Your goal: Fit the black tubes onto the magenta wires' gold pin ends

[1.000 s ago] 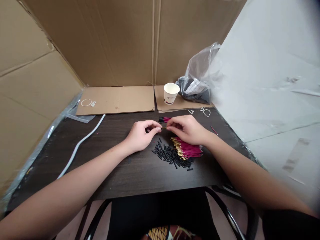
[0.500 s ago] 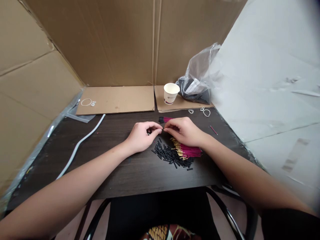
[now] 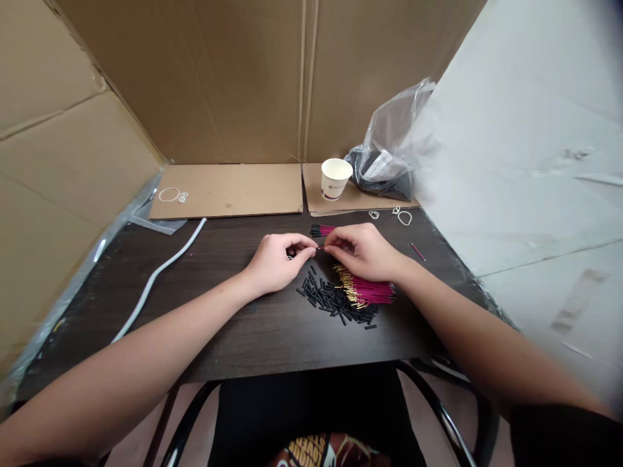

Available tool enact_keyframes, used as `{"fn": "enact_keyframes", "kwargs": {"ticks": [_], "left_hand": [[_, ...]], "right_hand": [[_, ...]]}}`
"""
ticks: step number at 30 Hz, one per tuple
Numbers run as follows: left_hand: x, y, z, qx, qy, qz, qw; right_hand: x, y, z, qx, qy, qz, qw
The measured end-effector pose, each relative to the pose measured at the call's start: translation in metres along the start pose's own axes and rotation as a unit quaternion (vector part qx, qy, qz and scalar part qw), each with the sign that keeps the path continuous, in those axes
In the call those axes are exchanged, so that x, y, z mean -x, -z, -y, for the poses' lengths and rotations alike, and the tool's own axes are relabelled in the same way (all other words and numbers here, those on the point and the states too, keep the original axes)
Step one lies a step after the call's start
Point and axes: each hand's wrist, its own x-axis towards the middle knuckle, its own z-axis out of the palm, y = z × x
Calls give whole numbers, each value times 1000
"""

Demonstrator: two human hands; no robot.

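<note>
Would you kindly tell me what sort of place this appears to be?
Probably a makeshift workstation for small parts: cardboard screens a dark table, on which lie a heap of black tubes and a pile of gold-tipped magenta wires.

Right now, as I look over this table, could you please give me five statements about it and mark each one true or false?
1. The paper cup stands upright on cardboard. True.
2. The left hand is wrapped around a cup. False: the left hand and the right hand pinch a thin piece between their fingertips.
3. The loose black tubes lie next to the gold-tipped magenta pieces. True.
4. The clear plastic bag is left of the cup. False: the bag is on the cup's right.
5. A single magenta piece lies apart from the pile. True.
</note>
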Motion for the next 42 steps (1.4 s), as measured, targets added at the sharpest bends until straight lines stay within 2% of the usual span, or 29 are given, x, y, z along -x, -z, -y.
{"fn": "enact_keyframes", "kwargs": {"ticks": [7,19,27,31,42], "left_hand": [[1,0,-3,-9,-13,-2,1000],[2,-1,-2,-18,-20,3,1000],[0,5,-3,-89,-53,-33,994],[-2,6,2,-109,-79,-4,991],[0,9,2,-102,-105,84,986]], "right_hand": [[0,-1,1,-13,-19,7,1000],[0,-4,0,-7,-8,6,1000],[-2,2,-20,83,45,-41,995],[-3,0,-34,92,37,-34,994],[-10,-6,-50,134,6,-96,986]]}}
